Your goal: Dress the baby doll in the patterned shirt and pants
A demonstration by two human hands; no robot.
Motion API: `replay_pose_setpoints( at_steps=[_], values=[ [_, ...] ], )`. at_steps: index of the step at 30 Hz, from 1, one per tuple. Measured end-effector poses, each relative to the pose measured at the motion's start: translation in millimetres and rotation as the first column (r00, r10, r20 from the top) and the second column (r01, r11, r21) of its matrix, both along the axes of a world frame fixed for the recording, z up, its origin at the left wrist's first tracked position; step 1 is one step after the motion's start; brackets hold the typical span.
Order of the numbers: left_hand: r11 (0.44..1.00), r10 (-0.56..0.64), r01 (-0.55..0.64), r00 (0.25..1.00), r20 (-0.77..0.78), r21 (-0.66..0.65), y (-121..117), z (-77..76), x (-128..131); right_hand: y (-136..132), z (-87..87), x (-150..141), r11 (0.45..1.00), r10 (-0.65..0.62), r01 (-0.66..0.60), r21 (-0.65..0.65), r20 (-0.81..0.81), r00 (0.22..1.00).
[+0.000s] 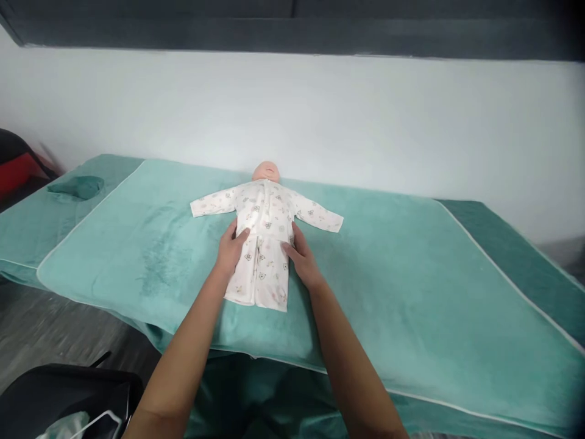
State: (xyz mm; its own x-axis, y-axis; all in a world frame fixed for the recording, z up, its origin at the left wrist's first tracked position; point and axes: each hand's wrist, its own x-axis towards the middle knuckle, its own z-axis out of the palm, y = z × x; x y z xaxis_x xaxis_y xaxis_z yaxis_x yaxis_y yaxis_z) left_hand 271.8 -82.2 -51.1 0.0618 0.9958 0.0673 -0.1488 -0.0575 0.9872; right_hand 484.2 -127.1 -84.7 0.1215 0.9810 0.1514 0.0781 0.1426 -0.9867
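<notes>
A baby doll (pixel 266 171) lies on its back on the green bed cover, its head toward the wall. It wears a white patterned pajama top (pixel 265 204) with both sleeves spread out sideways, and matching pajama pants (pixel 269 277) whose legs point toward me. At the waist, my left hand (pixel 231 249) grips the left side, thumb on the front of the cloth. My right hand (pixel 302 256) holds the opposite side the same way, thumb over the top of the pants. The other fingers are partly hidden along the doll's sides.
The green cover (pixel 411 292) with pale piping spreads over the bed against a white wall (pixel 365 116). A small dark green cushion-like piece (pixel 77 187) lies at the far left. A black chair (pixel 68 396) holding cloth and a white hanger (pixel 103 417) stands at the lower left.
</notes>
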Motion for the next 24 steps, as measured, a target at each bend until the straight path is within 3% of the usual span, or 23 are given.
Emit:
replay_pose_setpoints(
  at_steps=[6,11,14,19,24],
  values=[
    [0.991,0.129,-0.121,0.981,-0.145,0.059,-13,-8.1,0,1,-3.3,-5,0.994,-0.107,0.109,-0.015,0.091,0.990],
    [0.969,0.240,-0.208,0.924,-0.299,0.133,-36,-17.0,-10,-11,2.1,-7,0.986,-0.138,0.160,-0.043,0.318,0.938],
    [0.951,0.280,-0.199,0.880,-0.384,0.238,-58,-24.9,-18,-28,2.3,-7,0.986,-0.150,0.166,0.004,0.448,0.881],
    [0.928,0.291,-0.103,0.798,-0.528,0.357,-118,-44.1,-34,-76,-3.6,-10,0.973,-0.225,0.153,0.175,0.543,0.809],
    [0.890,0.371,-0.050,0.657,-0.657,0.453,-208,-72.9,-54,-123,-14.7,-7,0.958,-0.262,0.144,0.249,0.555,0.789]
  ],
)
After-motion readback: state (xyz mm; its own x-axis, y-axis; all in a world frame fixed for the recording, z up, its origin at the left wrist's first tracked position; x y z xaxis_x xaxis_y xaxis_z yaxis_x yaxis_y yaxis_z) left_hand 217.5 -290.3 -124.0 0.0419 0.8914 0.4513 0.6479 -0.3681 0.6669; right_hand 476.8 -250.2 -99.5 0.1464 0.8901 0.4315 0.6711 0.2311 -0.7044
